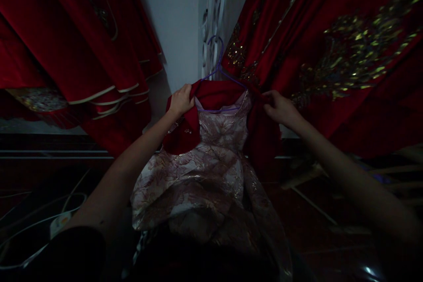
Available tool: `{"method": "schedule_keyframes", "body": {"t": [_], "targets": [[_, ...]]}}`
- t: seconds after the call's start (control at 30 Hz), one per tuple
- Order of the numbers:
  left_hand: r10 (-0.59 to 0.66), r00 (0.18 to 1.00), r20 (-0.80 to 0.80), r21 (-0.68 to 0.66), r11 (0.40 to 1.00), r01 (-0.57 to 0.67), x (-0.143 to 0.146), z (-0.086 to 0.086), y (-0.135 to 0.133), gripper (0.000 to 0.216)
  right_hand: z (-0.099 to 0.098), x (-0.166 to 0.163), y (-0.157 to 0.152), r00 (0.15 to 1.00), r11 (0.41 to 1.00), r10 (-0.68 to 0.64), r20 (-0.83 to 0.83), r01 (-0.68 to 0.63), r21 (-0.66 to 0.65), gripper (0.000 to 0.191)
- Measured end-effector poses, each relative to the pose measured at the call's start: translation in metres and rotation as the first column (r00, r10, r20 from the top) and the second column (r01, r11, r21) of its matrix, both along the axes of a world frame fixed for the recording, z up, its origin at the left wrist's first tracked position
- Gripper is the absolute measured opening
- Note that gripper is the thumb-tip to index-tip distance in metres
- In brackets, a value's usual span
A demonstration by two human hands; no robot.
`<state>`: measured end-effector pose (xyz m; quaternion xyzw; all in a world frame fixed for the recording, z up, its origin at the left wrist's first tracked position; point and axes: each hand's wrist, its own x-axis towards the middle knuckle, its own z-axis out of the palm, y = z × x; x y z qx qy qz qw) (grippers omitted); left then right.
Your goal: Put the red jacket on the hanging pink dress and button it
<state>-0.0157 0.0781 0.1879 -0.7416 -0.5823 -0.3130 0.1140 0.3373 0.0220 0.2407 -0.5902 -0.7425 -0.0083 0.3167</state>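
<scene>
So in the middle of the frame there's a small red jacket [211, 97] draped over a pink-and-gold brocade dress [205, 172], both on a thin purple hanger [216, 59] whose hook pokes up just above center. The dress skirt spreads down toward the bottom middle, shiny and crumpled.

Left hand [181, 100] is closed on the jacket's left shoulder, fingers curled over a bunch of the red fabric right by the collar. Right hand [280, 108] is at the jacket's right shoulder, fingers drawn together and pinching the red cloth at the edge there. Both arms come up from the bottom corners.

Around it: hanging red garments with cream trim [99, 66] fill the upper left, and a big red garment with gold sequin embroidery [357, 53] takes up the upper right. Between them, a strip of pale wall [175, 22] runs up the top center, with some white hangers [214, 13] against it. Down in the lower left there's a white power strip with cords [59, 224] on the dark floor. It's pretty dim, so the lower right is hard to make out.
</scene>
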Motion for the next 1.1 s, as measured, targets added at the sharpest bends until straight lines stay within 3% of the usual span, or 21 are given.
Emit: {"method": "schedule_keyframes", "body": {"t": [0.13,0.2,0.3,0.37,0.47,0.6,0.67,0.73,0.87,1.1], "targets": [[0.028,0.999,0.037,0.032,0.999,-0.030,0.012,-0.008,-0.006,0.029,-0.016,-0.045,0.027,0.957,0.995,0.082,-0.280,-0.063,0.079,0.024],[0.043,0.998,0.036,0.033,0.998,-0.044,0.012,-0.009,-0.005,0.028,-0.025,-0.080,0.037,0.909,0.994,0.112,-0.402,-0.109,0.032,0.018],[0.050,0.998,0.037,0.018,0.999,-0.051,0.005,-0.007,-0.001,0.027,-0.041,-0.133,0.035,0.825,0.952,0.244,-0.510,-0.305,-0.037,0.020],[0.032,0.998,0.058,0.014,0.999,-0.033,-0.001,-0.005,0.001,0.026,-0.053,-0.155,0.027,0.784,0.920,0.334,-0.524,-0.392,-0.002,0.019],[0.027,0.990,0.137,0.091,0.995,-0.040,-0.005,-0.005,-0.004,0.027,-0.068,-0.158,0.018,0.753,0.901,0.384,-0.534,-0.431,0.041,0.017],[0.090,0.942,0.324,0.195,0.968,-0.160,0.005,-0.021,-0.024,0.029,-0.080,-0.138,0.014,0.736,0.891,0.409,-0.539,-0.450,0.061,0.014],[0.017,0.921,0.390,0.179,0.979,-0.094,0.017,-0.032,-0.034,0.026,-0.084,-0.135,0.014,0.759,0.897,0.419,-0.499,-0.432,0.096,0.013],[-0.115,0.897,0.427,0.145,0.988,0.057,0.031,-0.039,-0.041,0.021,-0.087,-0.138,0.015,0.774,0.898,0.431,-0.465,-0.417,0.138,0.012],[-0.339,0.786,0.518,0.062,0.931,0.360,0.058,-0.043,-0.050,0.025,-0.088,-0.151,0.018,0.753,0.891,0.450,-0.480,-0.418,0.178,0.019],[-0.446,0.504,0.740,0.179,0.853,0.491,0.061,-0.056,-0.054,0.040,-0.092,-0.151,0.012,0.592,0.856,0.434,-0.679,-0.507,0.104,0.033]]}}
